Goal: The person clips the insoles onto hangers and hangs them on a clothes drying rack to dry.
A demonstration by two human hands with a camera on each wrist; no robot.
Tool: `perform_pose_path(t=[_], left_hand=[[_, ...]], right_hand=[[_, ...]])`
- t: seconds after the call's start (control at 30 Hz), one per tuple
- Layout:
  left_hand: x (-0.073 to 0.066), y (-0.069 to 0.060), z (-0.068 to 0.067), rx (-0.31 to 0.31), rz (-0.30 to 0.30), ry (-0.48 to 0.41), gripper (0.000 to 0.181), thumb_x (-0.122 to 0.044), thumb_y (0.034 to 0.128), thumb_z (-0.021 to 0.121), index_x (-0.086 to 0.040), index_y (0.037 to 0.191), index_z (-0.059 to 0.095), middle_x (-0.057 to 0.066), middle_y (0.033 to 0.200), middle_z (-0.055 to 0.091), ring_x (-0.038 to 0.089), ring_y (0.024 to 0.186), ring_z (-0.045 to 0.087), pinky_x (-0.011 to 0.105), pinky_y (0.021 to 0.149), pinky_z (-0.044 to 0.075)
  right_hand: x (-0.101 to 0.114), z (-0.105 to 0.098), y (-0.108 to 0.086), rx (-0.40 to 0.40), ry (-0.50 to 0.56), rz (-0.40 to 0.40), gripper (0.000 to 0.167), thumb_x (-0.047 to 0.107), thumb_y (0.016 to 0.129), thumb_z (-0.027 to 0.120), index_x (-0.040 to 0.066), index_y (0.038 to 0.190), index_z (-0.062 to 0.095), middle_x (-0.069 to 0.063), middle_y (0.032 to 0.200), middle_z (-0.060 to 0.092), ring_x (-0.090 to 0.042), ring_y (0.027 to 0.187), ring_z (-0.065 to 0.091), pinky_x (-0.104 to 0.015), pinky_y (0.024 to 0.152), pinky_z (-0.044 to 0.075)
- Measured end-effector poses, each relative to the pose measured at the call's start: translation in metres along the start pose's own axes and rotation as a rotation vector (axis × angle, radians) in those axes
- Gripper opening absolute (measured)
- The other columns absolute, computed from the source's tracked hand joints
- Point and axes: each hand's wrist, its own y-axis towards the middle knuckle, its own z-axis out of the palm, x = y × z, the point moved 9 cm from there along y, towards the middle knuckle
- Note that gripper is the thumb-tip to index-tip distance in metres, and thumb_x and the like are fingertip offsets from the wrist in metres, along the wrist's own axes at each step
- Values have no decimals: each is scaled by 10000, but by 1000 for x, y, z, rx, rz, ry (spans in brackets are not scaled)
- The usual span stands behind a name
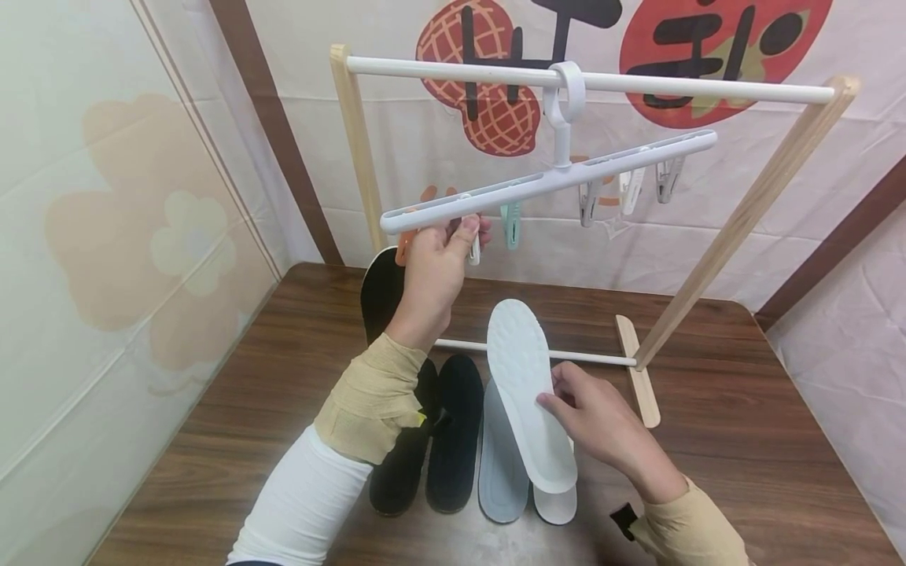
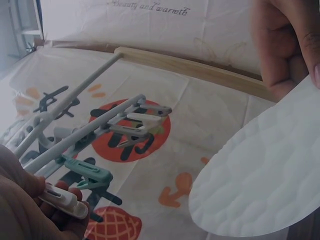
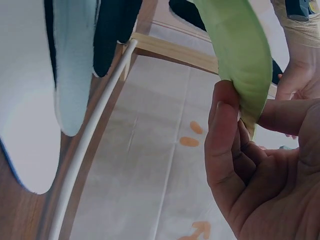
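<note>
Holding a white insole (image 1: 527,385) at about five o'clock in the head view, we are pinching its edge between the thumb and fingers of our right hand (image 1: 602,417), out toward four. Near the centre, our left hand (image 1: 433,271) is pinching a white clip (image 1: 475,251) on the hanger (image 1: 524,189), which is hanging at twelve from the white rod (image 1: 453,72) and tilting down toward ten. At nine o'clock a black insole (image 1: 381,291) is showing behind our left wrist; it seems to be hanging from the orange clip (image 1: 403,250), though our hand is hiding the join. If so, one insole is already up, while our white one is not yet touching any clip. Around six, two black insoles (image 1: 456,440), a grey insole (image 1: 502,479) and a paler insole (image 1: 555,509) are lying on the table (image 1: 248,393). The green clip (image 1: 511,228) and three clips (image 1: 630,192) toward two are gripping nothing, so we are judging most of the hanging left to do.
</note>
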Motion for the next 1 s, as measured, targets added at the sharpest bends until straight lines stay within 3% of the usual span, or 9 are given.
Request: perform_pose_path(t=[0.7,1.0], left_hand=[[-1,-2,0,8,7,13,664,-129,1026,577,-29,1585,234,162,1113,666,227,1080,683,316,1052,476],[-1,-2,0,11,1,-9,680,-126,1019,587,-59,1591,225,170,1131,660,240,1093,681,310,1052,476]], right_hand=[[14,0,6,4,-3,-4,125,203,963,694,138,1012,599,66,729,545,-96,647,469,-270,591,408],[24,-1,9,-26,-10,-60,138,188,949,711,148,975,581,79,705,491,-74,627,434,-256,582,386]])
